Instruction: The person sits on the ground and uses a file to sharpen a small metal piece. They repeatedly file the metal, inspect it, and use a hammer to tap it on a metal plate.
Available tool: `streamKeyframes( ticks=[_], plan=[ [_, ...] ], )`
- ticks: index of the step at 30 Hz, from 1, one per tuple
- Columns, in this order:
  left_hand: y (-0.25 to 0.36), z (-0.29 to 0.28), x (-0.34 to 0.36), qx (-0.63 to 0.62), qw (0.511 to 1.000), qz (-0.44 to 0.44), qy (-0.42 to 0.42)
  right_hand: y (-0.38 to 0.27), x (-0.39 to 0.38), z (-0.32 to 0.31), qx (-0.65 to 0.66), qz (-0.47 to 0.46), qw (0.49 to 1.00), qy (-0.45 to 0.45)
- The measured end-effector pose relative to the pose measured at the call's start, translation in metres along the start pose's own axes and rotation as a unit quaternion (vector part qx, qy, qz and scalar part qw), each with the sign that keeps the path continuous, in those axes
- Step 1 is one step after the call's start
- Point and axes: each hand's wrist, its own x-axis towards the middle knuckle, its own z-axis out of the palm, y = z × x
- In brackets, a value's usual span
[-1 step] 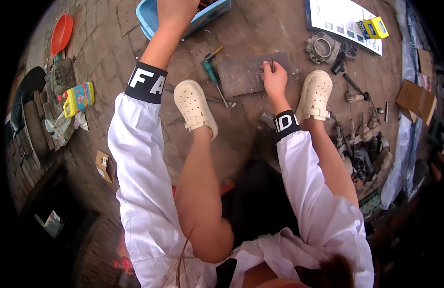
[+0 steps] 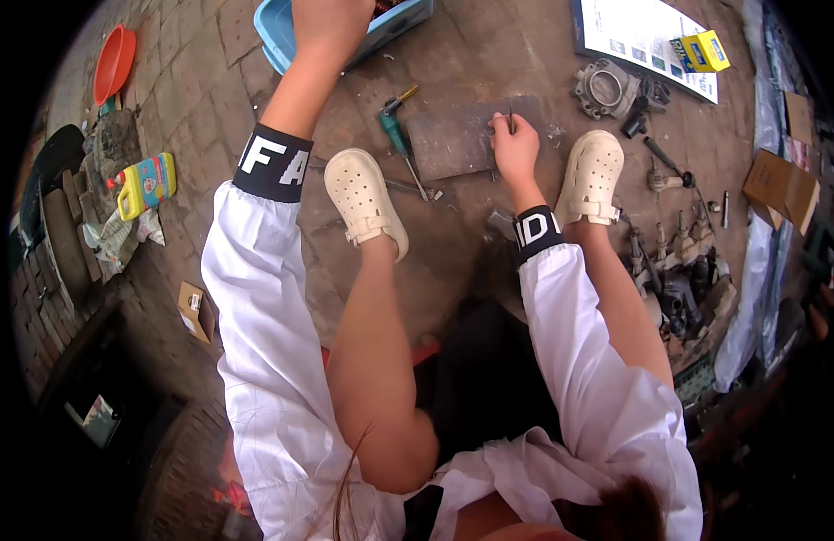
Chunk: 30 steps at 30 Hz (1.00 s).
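Note:
My left hand reaches over the near rim of a light-blue plastic basin at the top edge. Its fingers lie outside the picture. Dark reddish-brown stuff, too small to make out, shows inside the basin. My right hand is closed in a pinch on a small thin dark piece, at the right part of a flat dark metal plate on the ground. Left of the plate lies a screwdriver with a green handle, beside a green tool with a brass-coloured tip.
My cream clogs stand either side of the plate. At the right are a round-holed metal housing, several greasy metal parts, a white printed box and a small yellow box. A yellow jug stands left.

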Motion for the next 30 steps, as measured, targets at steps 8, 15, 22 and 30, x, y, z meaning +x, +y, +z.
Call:
streamKeyframes(
  ticks=[8,15,22,30],
  plan=[
    [0.059,0.009,-0.027,-0.084,0.995,0.047,-0.038,-0.004,0.000,0.001,0.014,-0.002,1.000,-0.008],
    [0.071,0.007,-0.046,-0.114,0.992,0.036,-0.040,-0.008,-0.002,0.001,0.005,0.007,1.000,0.002],
    [0.075,0.020,-0.077,-0.125,0.991,-0.006,-0.046,-0.008,-0.001,0.002,0.018,0.001,1.000,0.001],
    [0.028,0.059,-0.122,-0.013,0.994,-0.021,-0.105,-0.005,0.000,0.003,0.018,-0.009,1.000,0.005]
  ],
)
